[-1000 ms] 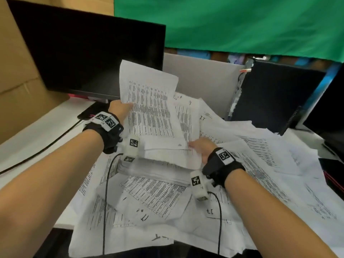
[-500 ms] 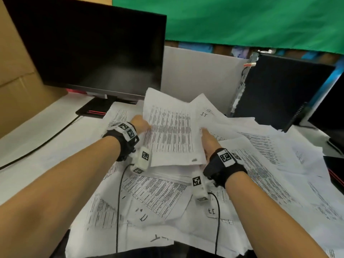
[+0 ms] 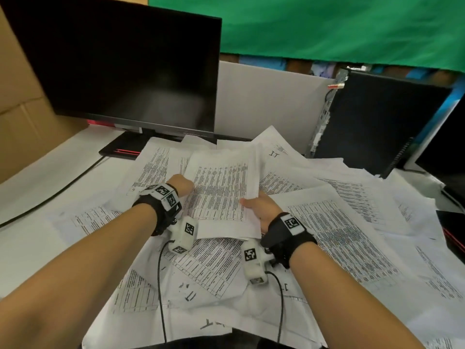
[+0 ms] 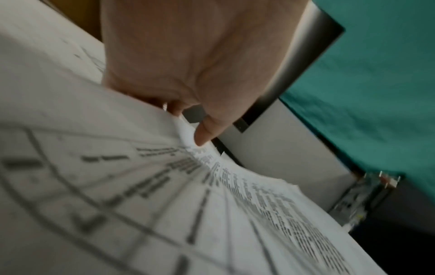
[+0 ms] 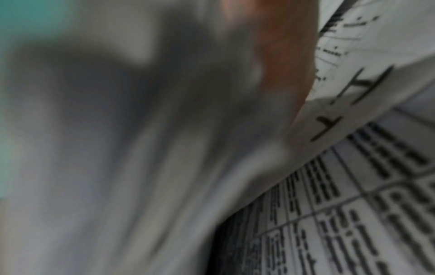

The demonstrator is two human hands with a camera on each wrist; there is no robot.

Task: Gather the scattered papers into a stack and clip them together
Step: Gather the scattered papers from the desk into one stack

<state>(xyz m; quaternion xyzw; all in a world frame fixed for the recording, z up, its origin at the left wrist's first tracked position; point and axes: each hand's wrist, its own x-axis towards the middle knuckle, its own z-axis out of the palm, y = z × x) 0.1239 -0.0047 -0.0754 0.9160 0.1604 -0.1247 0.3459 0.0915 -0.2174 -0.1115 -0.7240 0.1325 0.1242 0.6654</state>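
A small stack of printed sheets [image 3: 221, 195] lies low over the paper-strewn desk, held between both hands. My left hand [image 3: 181, 184] grips its left edge; in the left wrist view the thumb [image 4: 204, 134] pinches the sheets [image 4: 164, 204] against the fingers beneath. My right hand [image 3: 260, 209] holds the right edge, thumb on top and fingers hidden under the stack. The right wrist view is badly blurred and shows only skin [image 5: 282, 55] and printed paper [image 5: 353, 204]. Loose sheets [image 3: 347, 235] cover the desk all round. No clip is in view.
A black monitor [image 3: 125, 66] stands at the back left, its base [image 3: 120, 149] beside the papers. A dark computer case [image 3: 377, 122] stands at the back right, behind a grey divider [image 3: 264, 102]. Cardboard [image 3: 20, 96] lines the left, and a black cable [image 3: 63, 187] crosses the white desk.
The sheets that my left hand held up on end have come down nearly flat. My right hand moved from the pile onto the stack's right edge and now grips it.
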